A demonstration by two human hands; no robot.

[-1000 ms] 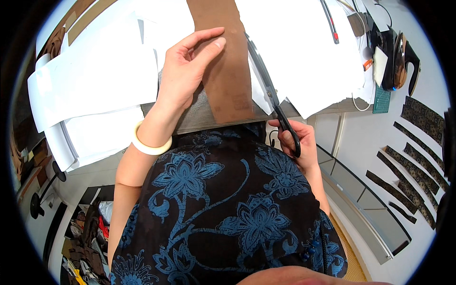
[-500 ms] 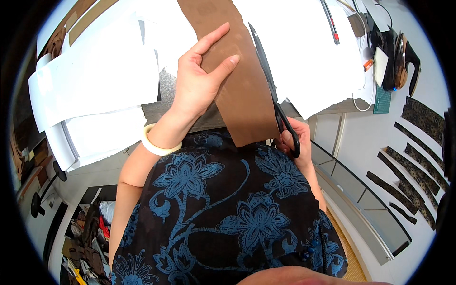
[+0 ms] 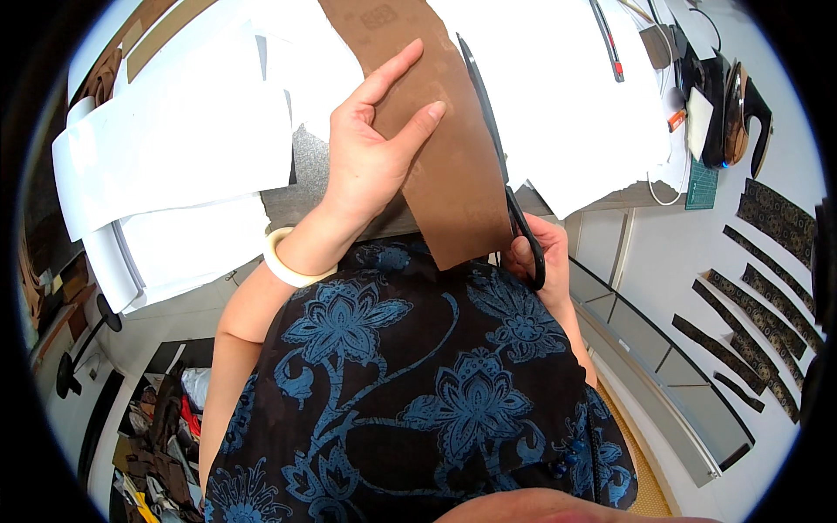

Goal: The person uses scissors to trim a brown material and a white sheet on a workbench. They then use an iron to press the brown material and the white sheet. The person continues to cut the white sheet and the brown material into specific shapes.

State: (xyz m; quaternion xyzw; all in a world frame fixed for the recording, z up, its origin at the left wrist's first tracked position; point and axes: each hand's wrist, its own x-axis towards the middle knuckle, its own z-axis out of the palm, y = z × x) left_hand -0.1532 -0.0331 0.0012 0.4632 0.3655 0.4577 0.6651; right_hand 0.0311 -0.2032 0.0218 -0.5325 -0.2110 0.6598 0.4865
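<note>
A long strip of brown fabric (image 3: 453, 148) with faint patches runs from the far edge of the view to just above my lap. My left hand (image 3: 370, 161) rests at its left side, thumb and index finger spread on top; the other fingers are hidden, seemingly beneath the cloth. Large black scissors (image 3: 521, 222) lie along the fabric's right edge, blades pointing away from me and partly covered by it. My right hand (image 3: 545, 253) grips their handles near the strip's lower right corner. Whether the blades are parted is hard to see.
White paper sheets (image 3: 183, 131) cover much of the grey table (image 3: 305, 179). A red and black pen-like tool (image 3: 610, 44) lies at the far right, with cables and a dark iron-like device (image 3: 741, 113) beyond. Patterned dark strips (image 3: 741, 340) are spread out right. A bin of scraps (image 3: 166, 427) stands lower left.
The fabric has shifted slightly, its lower end edging right. My left hand moved a little right with it, while the scissors' handles in my right hand drew slightly left.
</note>
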